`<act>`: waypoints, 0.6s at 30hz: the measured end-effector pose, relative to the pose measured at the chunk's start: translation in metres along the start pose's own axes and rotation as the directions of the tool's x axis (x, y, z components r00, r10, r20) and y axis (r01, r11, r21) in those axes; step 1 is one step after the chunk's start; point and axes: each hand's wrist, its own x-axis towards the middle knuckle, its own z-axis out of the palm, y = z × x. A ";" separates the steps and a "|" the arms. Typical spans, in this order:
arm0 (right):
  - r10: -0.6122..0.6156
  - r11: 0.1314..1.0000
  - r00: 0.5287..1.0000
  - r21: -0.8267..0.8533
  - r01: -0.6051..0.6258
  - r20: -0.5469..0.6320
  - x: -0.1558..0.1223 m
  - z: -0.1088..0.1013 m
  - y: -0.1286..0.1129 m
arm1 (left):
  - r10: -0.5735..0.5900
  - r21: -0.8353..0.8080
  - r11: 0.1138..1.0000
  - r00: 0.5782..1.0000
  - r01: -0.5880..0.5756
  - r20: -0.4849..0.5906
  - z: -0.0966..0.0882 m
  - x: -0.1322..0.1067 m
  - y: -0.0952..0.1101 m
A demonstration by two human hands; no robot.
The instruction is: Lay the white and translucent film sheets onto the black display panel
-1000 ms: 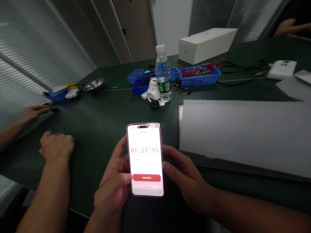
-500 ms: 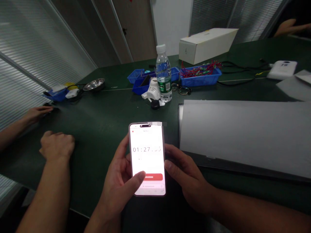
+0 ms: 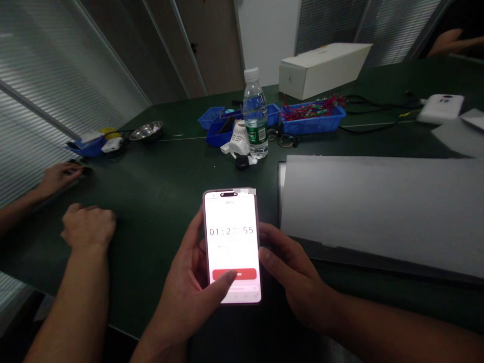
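Observation:
An upright smartphone [image 3: 231, 217] with a bright white screen is held in front of me. Its display reads 01:27 55 in large digits, with a red button low down. My left hand [image 3: 189, 282] wraps round the phone's left side, and its thumb lies over the red button. At the phone's right edge, my right hand [image 3: 293, 267] has its thumb and bent fingers against the side; the fingertips are partly hidden behind it. Beyond the phone stand a clear water bottle [image 3: 256, 108] with a green label, a white vented plastic piece [image 3: 239, 138] and a small black round object [image 3: 242, 162].
To the right lies a large grey board [image 3: 378, 206]. Behind are a blue bin [image 3: 313, 125] of red wires, glasses [image 3: 288, 140], a white box [image 3: 325, 70] and a metal bowl [image 3: 146, 132]. Another person's fist [image 3: 88, 224] and other hand [image 3: 60, 176] are at left.
The phone has shifted slightly right and up with my hands. My left thumb has slid a little right across the red button. A red dot at the screen's top left has gone.

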 end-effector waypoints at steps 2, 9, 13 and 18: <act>0.003 1.000 1.000 0.004 -0.003 0.004 0.001 0.000 -0.001 | -0.006 0.003 1.000 1.000 0.006 -0.005 0.000 0.000 0.000; -0.003 1.000 1.000 0.006 0.003 0.002 0.000 0.001 -0.001 | 0.001 0.009 1.000 1.000 -0.001 -0.019 0.001 0.000 0.001; -0.009 1.000 1.000 0.018 0.009 0.011 0.001 0.001 -0.003 | -0.004 -0.006 1.000 1.000 0.004 -0.011 0.001 -0.001 0.001; -0.023 0.999 1.000 0.025 0.023 0.013 0.002 0.001 -0.003 | -0.004 -0.008 1.000 1.000 0.004 0.003 0.000 0.000 0.001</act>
